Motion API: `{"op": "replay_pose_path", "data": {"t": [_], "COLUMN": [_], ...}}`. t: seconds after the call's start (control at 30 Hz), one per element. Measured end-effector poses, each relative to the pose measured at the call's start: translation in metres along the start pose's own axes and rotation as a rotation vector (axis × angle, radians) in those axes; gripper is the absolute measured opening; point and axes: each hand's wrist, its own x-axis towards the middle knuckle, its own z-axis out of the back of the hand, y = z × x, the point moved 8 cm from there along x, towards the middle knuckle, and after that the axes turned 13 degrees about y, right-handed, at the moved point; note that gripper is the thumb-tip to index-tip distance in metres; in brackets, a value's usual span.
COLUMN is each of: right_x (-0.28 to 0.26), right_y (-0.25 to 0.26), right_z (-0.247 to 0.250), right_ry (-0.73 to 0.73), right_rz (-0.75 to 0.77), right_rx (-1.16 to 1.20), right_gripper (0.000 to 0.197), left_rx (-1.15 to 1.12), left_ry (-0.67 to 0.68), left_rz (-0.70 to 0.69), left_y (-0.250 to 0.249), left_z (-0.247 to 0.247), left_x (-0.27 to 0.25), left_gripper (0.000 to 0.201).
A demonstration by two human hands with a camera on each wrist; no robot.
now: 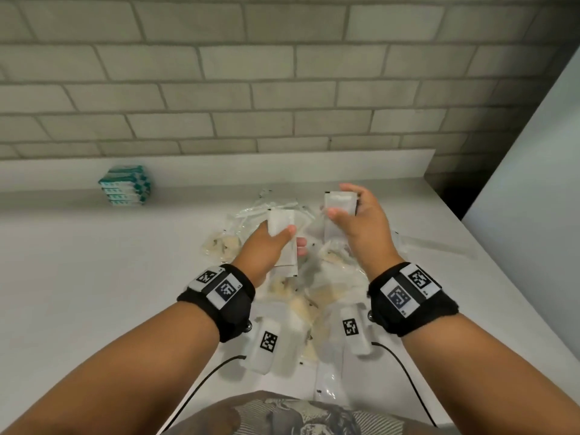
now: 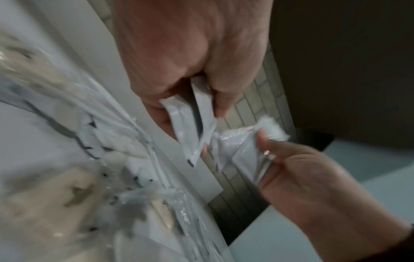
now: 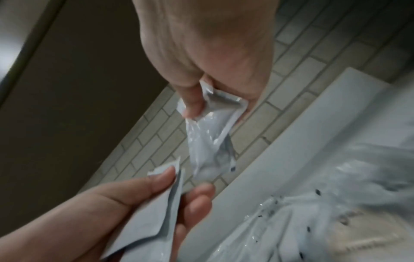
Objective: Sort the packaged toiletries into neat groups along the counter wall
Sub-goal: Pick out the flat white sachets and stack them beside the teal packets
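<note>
My left hand [image 1: 293,237] holds two flat white sachets [image 1: 281,222] between thumb and fingers, just above a loose pile of clear-wrapped toiletries [image 1: 298,293] on the white counter [image 1: 94,262]. The left wrist view shows the two sachets [image 2: 190,124] side by side in that grip. To the right and slightly higher, my right hand [image 1: 342,200] pinches a white plastic-wrapped packet [image 1: 334,229] by its top end. In the right wrist view this packet [image 3: 210,138] hangs down from thumb and fingers. The two hands are close together but apart.
A neat stack of teal-and-white boxes [image 1: 125,186] stands against the low backsplash at the left. A grey tiled wall [image 1: 282,89] rises behind. A pale panel [image 1: 527,183] and a dark gap [image 1: 452,189] bound the counter's right end. Two black cables [image 1: 408,372] trail to my wrists.
</note>
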Motion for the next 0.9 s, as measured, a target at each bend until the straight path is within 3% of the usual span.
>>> {"op": "replay_pose_path", "data": {"t": [0.07,0.13,0.2,0.3,0.37,0.47,0.57,0.63,0.73,0.9], "right_x": [-0.002,-0.01,-0.017,-0.02,-0.023,-0.019,-0.011,-0.011,-0.01,-0.006], "right_y": [0.022,0.03,0.019,0.011,0.015,0.025,0.02,0.018,0.015,0.013], "right_z": [-0.021,-0.057,-0.086,-0.109,-0.12,-0.12,-0.115,-0.128,-0.145,-0.144], "right_ry": [0.108,0.293,0.443,0.584,0.631,0.504,0.291,0.33,0.362,0.132], "right_rz": [0.147,0.274,0.357,0.293,0.253,0.147,-0.032,-0.119,-0.129,-0.115], "right_rx": [-0.039,-0.339,-0.6,-0.56,-0.514,-0.355,-0.058,-0.086,-0.132,0.161], "right_gripper": [0.034,0.046,0.038,0.023,0.031,0.063,0.038,0.029,0.012,0.025], "left_rx": [-0.202,-0.382,-0.522,-0.49,-0.436,-0.454,-0.421,-0.397,-0.383,-0.422], "left_ry": [0.015,0.079,0.155,0.17,0.136,0.04,0.002,0.029,0.038,-0.091], "left_rz": [0.035,0.043,0.011,-0.049,-0.091,-0.108,-0.129,-0.14,-0.161,-0.108], "left_y": [0.007,0.009,0.003,-0.009,-0.012,-0.013,-0.017,-0.019,-0.019,-0.005], "left_z": [0.011,0.016,0.018,0.026,0.036,0.06,0.079,0.084,0.092,0.126], "left_x": [-0.007,-0.013,-0.021,-0.034,-0.042,-0.05,-0.058,-0.066,-0.074,-0.086], "left_gripper": [0.04,0.053,0.059,0.035,0.027,0.025,0.024,0.026,0.027,0.023]}}
